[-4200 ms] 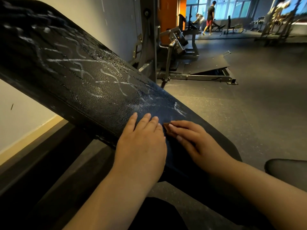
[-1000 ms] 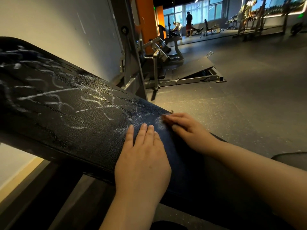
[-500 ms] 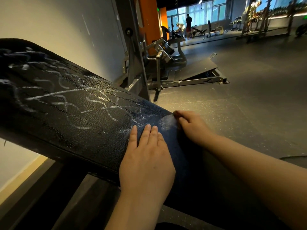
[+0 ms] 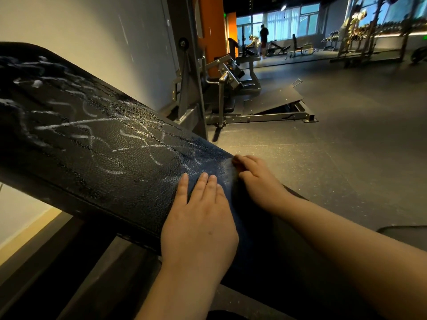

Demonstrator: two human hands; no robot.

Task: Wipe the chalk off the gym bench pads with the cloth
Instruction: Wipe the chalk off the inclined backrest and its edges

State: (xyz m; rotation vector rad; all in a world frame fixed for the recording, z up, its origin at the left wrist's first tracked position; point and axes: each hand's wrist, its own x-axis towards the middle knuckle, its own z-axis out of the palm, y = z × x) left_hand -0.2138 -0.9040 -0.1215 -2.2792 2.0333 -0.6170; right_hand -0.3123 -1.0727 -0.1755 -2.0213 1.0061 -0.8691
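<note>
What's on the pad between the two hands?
Head view: just bare bench pad between left hand and right hand, plus a faint chalk smear.

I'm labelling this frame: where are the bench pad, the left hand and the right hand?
bench pad (image 4: 104, 158), head view, chalked top.
left hand (image 4: 200, 224), head view, back of hand.
right hand (image 4: 258, 182), head view, back of hand.

Left hand (image 4: 199, 218) lies flat on chalk-streaked bench pad (image 4: 97, 153), right hand (image 4: 256, 181) curled alongside.

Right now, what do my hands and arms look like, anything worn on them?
Both are bare: the left hand and right hand show no gloves, rings or watch, and the forearms are uncovered, with no sleeves in view.
</note>
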